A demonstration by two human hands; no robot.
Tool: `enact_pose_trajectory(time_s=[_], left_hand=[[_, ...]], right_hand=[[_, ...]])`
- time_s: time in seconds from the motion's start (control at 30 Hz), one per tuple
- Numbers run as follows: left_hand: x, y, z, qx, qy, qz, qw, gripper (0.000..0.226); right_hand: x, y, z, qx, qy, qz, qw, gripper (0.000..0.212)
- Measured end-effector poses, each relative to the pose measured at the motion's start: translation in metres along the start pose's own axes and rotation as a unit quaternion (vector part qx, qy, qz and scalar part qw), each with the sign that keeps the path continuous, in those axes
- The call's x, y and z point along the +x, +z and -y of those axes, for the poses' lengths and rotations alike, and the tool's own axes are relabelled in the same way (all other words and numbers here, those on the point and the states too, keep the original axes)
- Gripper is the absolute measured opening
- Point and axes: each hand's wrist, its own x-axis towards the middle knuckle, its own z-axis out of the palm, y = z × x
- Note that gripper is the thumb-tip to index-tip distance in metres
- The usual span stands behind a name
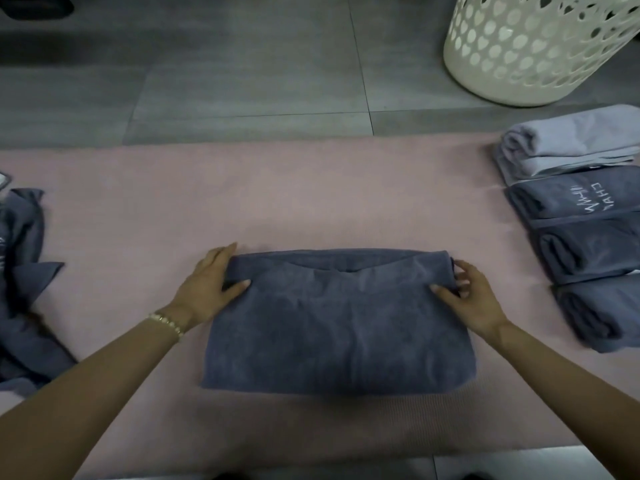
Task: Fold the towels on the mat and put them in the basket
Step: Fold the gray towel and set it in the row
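A dark blue-grey towel lies partly folded in the middle of the pink mat. Its far edge is doubled back toward me in a thick fold. My left hand grips the left end of that fold, thumb on top. My right hand pinches the right end of the same fold. A white basket with heart-shaped holes stands on the floor at the far right, beyond the mat.
Several folded towels, one pale lilac and the others dark, lie in a row at the mat's right end. A heap of unfolded dark towels sits at the left end. Grey floor tiles lie beyond the mat.
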Motion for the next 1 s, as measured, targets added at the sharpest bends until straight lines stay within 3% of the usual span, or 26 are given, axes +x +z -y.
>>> enact_pose_trajectory(time_s=[0.1,0.2,0.27,0.3,0.33,0.4,0.47,0.6,0.77,0.87,0.93,1.0], left_hand=[[0.022,0.001,-0.007,0.07,0.052,0.041,0.995,0.064],[0.027,0.0,-0.011,0.102,0.055,0.059,0.991,0.04],[0.027,-0.002,-0.008,0.056,0.06,0.036,0.996,0.018],[0.026,-0.005,-0.007,-0.023,0.049,0.025,0.998,0.009],[0.025,-0.007,-0.006,-0.126,0.015,0.017,0.992,0.01],[0.023,-0.01,-0.004,-0.311,-0.078,-0.006,0.947,0.014],[0.023,-0.007,-0.003,-0.369,-0.149,-0.03,0.917,0.015],[0.037,0.003,-0.011,-0.366,-0.212,-0.07,0.903,0.015],[0.049,0.012,-0.011,-0.293,-0.255,-0.085,0.918,0.026],[0.043,0.009,-0.008,-0.278,-0.273,-0.045,0.92,0.045],[0.027,0.002,-0.011,-0.269,-0.266,0.016,0.926,0.035],[0.007,-0.001,-0.008,-0.304,-0.262,0.101,0.91,0.033]], right_hand=[[0.024,0.005,0.003,-0.023,0.01,0.002,1.0,0.05],[0.029,0.003,0.005,-0.028,-0.008,-0.027,0.999,0.027],[0.026,0.0,0.01,-0.017,-0.048,-0.061,0.997,0.011],[0.026,-0.003,0.01,-0.017,-0.062,-0.07,0.995,0.009],[0.025,-0.006,0.01,-0.011,-0.067,-0.071,0.995,0.008],[0.027,-0.011,0.01,0.023,-0.053,-0.067,0.996,0.01],[0.033,-0.015,0.011,0.052,-0.019,-0.06,0.997,0.016],[0.05,-0.009,0.011,0.022,0.032,-0.088,0.995,0.024],[0.059,0.005,0.012,-0.031,0.101,-0.099,0.989,0.028],[0.053,0.0,0.015,-0.052,0.111,-0.061,0.991,0.023],[0.042,-0.007,0.014,-0.047,0.132,-0.005,0.99,0.037],[0.025,-0.014,0.011,-0.009,0.171,0.066,0.983,0.044]])
